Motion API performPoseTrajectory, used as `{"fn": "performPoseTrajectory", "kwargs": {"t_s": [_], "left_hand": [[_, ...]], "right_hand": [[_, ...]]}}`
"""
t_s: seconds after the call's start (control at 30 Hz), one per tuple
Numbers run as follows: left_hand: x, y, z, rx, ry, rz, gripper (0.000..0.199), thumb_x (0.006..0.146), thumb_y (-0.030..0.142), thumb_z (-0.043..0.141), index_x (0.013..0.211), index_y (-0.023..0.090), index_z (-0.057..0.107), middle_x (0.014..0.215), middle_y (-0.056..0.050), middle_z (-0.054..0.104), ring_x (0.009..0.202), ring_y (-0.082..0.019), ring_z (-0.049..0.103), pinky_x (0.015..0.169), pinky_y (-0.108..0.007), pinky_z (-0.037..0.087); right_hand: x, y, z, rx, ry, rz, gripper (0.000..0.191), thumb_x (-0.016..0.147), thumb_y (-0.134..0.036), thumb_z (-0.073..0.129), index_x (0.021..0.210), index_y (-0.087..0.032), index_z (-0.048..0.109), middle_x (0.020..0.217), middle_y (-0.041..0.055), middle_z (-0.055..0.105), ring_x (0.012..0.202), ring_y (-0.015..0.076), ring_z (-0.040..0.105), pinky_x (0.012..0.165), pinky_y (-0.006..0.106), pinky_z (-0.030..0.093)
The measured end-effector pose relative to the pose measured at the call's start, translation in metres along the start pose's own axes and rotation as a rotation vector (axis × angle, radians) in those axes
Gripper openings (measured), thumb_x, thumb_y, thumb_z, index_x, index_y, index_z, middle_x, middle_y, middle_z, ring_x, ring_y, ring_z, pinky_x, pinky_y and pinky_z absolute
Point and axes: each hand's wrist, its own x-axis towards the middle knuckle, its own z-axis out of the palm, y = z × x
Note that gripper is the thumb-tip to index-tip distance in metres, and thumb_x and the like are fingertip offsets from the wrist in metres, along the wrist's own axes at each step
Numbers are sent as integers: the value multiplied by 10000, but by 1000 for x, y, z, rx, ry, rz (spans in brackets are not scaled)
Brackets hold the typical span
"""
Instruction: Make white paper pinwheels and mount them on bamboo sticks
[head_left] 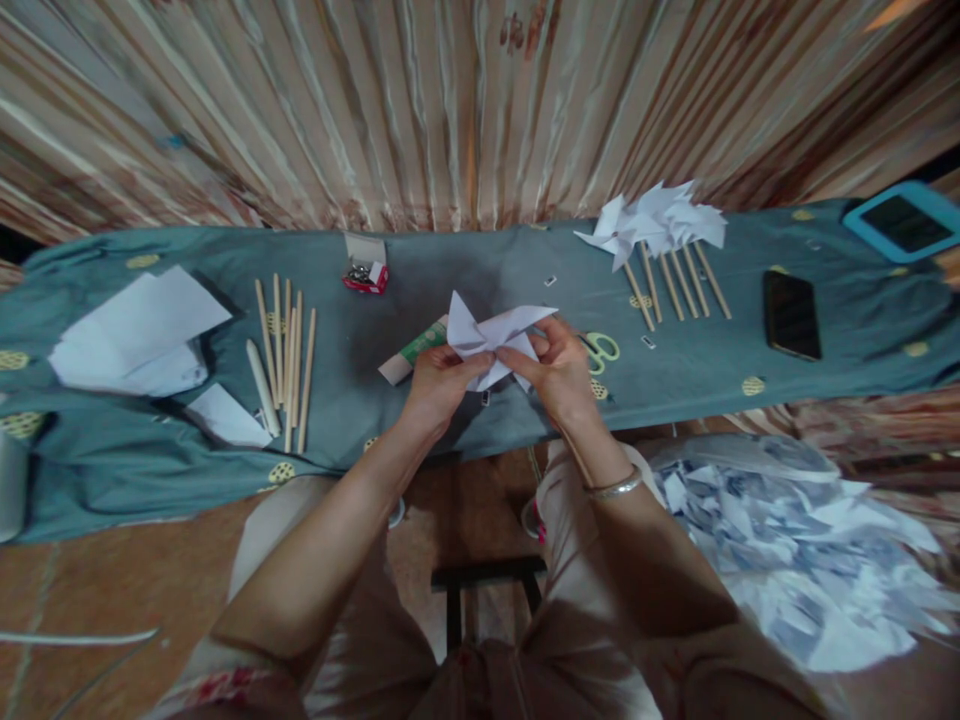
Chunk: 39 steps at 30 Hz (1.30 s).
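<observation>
While both hands pinch a white paper pinwheel (495, 340) above the table (465, 280), the left hand (435, 385) grips its lower edge and the right hand (555, 370) its centre; holding the folded points together firmly seems wise. Left of the pinwheel lie about seven wooden sticks (289, 350); right of it, five finished pinwheels (664, 225), one pair of scissors (600, 350) and one phone (791, 315).

Home craft corner: curtain (420, 110) behind a cloth-covered table (112, 470), tiled floor (97, 590), paper sheets (135, 335), sticks (289, 345), scissors (602, 350), scrap pile (795, 550).
</observation>
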Motion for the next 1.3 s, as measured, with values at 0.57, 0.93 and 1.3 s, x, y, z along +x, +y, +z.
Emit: {"fn": "performPoseTrajectory", "kwargs": {"t_s": [0.57,0.93,1.3], "left_hand": [[-1,21,-20,187,-135,202,740,551,142,829,1246,282,617,1151,-28,709,875,-159,676,800,-259,516],[2,23,-22,374,-100,186,76,631,228,803,689,204,761,728,-25,724,700,-175,640,689,-281,491],[4,17,-18,356,-76,137,134,593,293,815,658,196,749,640,-8,697,610,-144,588,585,-247,447]], "right_hand": [[11,0,-11,69,31,26,500,511,-363,910,921,-215,664,768,-27,758,683,182,704,752,360,580],[7,-1,-11,25,-35,69,486,503,-313,921,904,-233,659,776,-26,760,692,191,706,751,370,591],[6,-2,-10,1,-46,46,480,506,-353,922,889,-244,654,761,-32,739,677,171,689,700,324,589]]}}
